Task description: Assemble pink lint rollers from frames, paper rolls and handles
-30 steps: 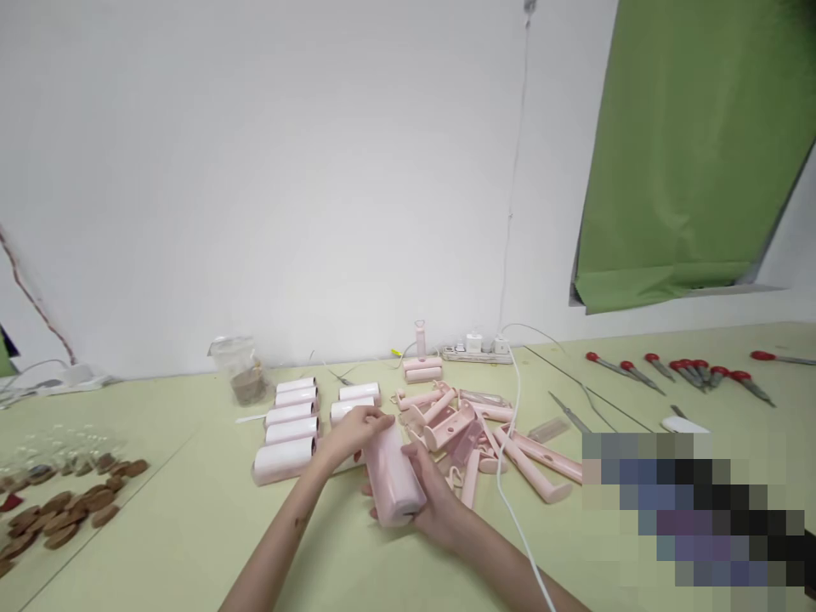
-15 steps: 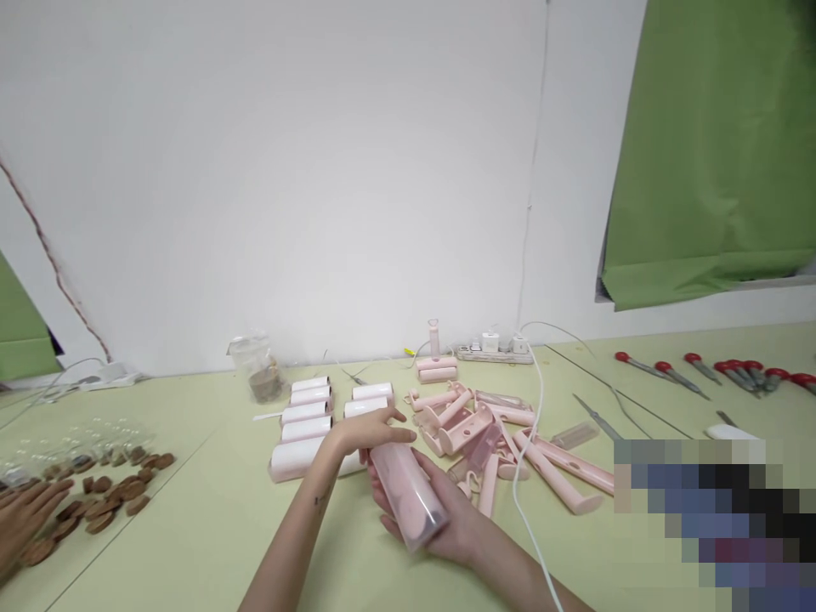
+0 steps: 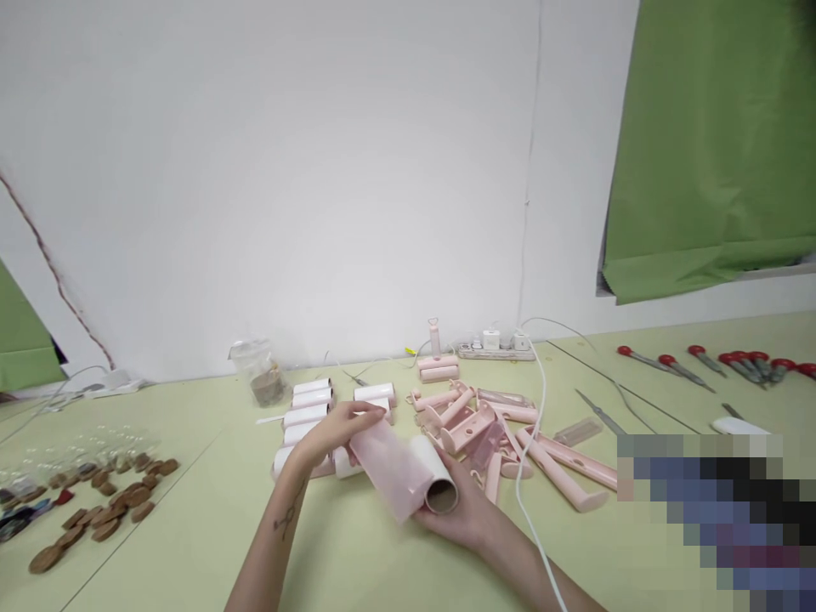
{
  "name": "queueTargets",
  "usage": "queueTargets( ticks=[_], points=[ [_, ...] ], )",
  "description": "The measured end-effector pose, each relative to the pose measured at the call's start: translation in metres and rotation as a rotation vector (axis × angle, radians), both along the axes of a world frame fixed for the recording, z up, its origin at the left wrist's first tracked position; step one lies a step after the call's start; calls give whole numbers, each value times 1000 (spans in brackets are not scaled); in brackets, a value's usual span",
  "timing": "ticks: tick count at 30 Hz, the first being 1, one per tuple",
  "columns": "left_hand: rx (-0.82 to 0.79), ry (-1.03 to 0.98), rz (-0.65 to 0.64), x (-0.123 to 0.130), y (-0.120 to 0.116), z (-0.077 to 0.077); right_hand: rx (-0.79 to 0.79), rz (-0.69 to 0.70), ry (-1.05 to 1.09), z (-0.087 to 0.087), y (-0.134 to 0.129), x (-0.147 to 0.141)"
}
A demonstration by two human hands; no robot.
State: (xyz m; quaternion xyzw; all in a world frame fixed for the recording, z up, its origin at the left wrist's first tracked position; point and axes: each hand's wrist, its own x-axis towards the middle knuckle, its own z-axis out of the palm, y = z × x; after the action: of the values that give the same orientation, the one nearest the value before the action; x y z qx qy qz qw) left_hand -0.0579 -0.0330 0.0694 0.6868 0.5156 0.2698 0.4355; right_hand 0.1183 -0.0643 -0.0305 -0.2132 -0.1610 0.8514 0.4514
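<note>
My right hand (image 3: 468,501) is wrapped around a white lint roller refill (image 3: 428,459), its hollow brown cardboard core facing me. From the fingers of my left hand (image 3: 348,429) hangs a translucent pink plastic wrapper (image 3: 388,467), closed on at its upper end. Its lower end lies across the left side of the refill and is smeared by motion. Behind my left hand, several white rolls in pink holders (image 3: 306,415) lie in two columns. Loose pink lint roller parts (image 3: 468,429) are heaped just beyond my right hand.
A white cable (image 3: 519,493) crosses over my right forearm from a power strip (image 3: 497,350). Brown discs (image 3: 108,514) lie at left beside a plastic bag (image 3: 258,374). Red-ended tools (image 3: 685,370) and a pointed blade (image 3: 599,412) lie at right. An assembled pink roller (image 3: 438,367) stands near the wall.
The pink wrapper, earlier around the roll in my right hand, has come away to the left with my left hand. The white refill now shows bare. Another person's hand at far left has gone.
</note>
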Motion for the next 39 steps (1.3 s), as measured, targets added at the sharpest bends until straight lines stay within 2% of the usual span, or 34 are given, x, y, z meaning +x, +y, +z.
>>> queueTargets(
  ticks=[3, 5, 9, 11, 13, 16, 20, 22, 25, 27, 29, 33, 35, 37, 39],
  points=[
    [234, -324, 191, -18, -5, -25, -157, 28, 142, 7, 2, 10],
    [290, -441, 252, -25, -8, -45, -203, 24, 229, 15, 2, 17],
    [321, -338, 97, -21, -17, -76, 14, -74, 244, 31, 2, 26],
    [306, -254, 27, -14, -23, -84, 138, -153, 157, 36, 1, 26],
    [298, -202, 20, -9, -28, -88, 189, -219, 30, 39, -2, 23],
    [270, -128, 30, -8, -35, -92, 189, -228, -81, 41, -8, 15],
    [279, -127, 22, -3, -38, -93, 213, -149, -63, 35, -15, 2],
    [313, -235, -11, 6, -38, -92, 197, -112, -67, 28, -16, -4],
    [200, -440, -53, 26, -34, -87, 152, -128, -97, 20, -17, -10],
    [126, -534, -7, 37, -30, -84, 156, -177, -125, 18, -17, -12],
    [127, -619, 73, 41, -25, -81, 181, -215, -168, 20, -18, -13],
    [188, -774, 176, 31, -18, -77, 215, -225, -288, 25, -21, -12],
    [176, -726, 145, 24, -21, -75, 244, -138, -338, 26, -24, -12],
    [159, -587, 61, 20, -28, -73, 265, -37, -377, 26, -27, -13],
    [172, -441, -10, 18, -35, -73, 263, 1, -412, 25, -30, -13]
  ],
)
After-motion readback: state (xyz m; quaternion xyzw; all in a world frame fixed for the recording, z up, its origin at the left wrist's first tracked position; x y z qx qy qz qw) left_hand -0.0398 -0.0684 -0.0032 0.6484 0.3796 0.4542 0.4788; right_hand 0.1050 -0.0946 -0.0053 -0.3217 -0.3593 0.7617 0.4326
